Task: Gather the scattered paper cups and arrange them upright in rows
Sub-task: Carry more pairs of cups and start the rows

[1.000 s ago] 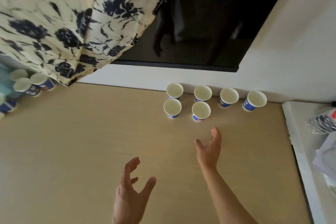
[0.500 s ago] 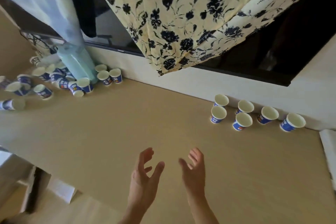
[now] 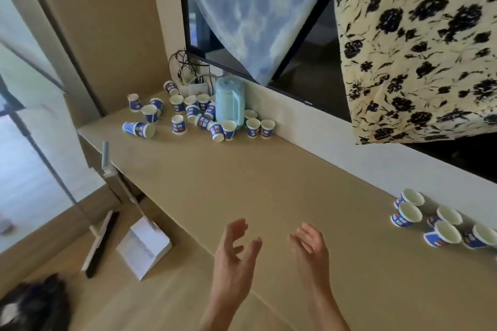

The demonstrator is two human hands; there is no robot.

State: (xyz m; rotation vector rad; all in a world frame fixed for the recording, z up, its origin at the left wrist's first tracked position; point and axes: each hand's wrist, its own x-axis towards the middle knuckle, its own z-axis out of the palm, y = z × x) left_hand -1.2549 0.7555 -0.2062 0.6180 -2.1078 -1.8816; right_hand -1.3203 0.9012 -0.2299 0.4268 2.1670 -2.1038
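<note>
Several blue-and-white paper cups lie scattered at the far left end of the tan counter (image 3: 269, 191), around a pale blue jug (image 3: 230, 105). Some stand upright, like one cup (image 3: 177, 124); one long cup (image 3: 138, 129) lies on its side. At the right edge, several upright cups (image 3: 406, 215) stand in two rows by the wall. My left hand (image 3: 234, 258) and my right hand (image 3: 312, 252) hover over the counter's near edge, palms facing each other, fingers apart, holding nothing.
A blue cloth (image 3: 255, 8) and a floral cloth (image 3: 419, 43) hang over the dark window. Cables and a white socket strip (image 3: 197, 87) sit behind the scattered cups. On the floor to the left lie a white box (image 3: 144, 248) and a dark stick (image 3: 100, 243).
The view has swung left: the arranged cups slid to the right edge and the scattered pile came into view. Both hands drew close together, still empty.
</note>
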